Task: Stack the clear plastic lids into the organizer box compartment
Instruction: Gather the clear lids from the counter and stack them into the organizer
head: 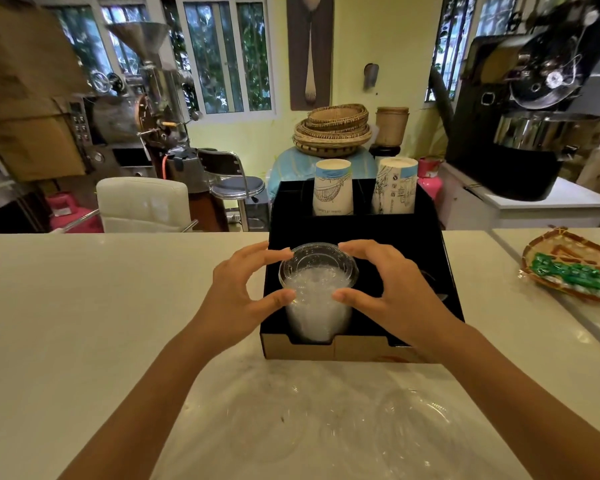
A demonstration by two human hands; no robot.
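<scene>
A black organizer box (426,258) stands on the white counter in front of me. A tall stack of clear plastic lids (317,292) stands in its front left compartment and rises above the box wall. My left hand (243,289) grips the stack's top from the left with thumb and fingers. My right hand (392,285) grips it from the right the same way. Several loose clear lids (413,417) lie on the counter close to me, below the box.
Two stacks of paper cups (333,192) (395,188) stand in the box's rear compartments. A woven tray with a green packet (572,268) sits at the right on the counter. A white chair (142,202) and coffee roasting machines stand behind the counter.
</scene>
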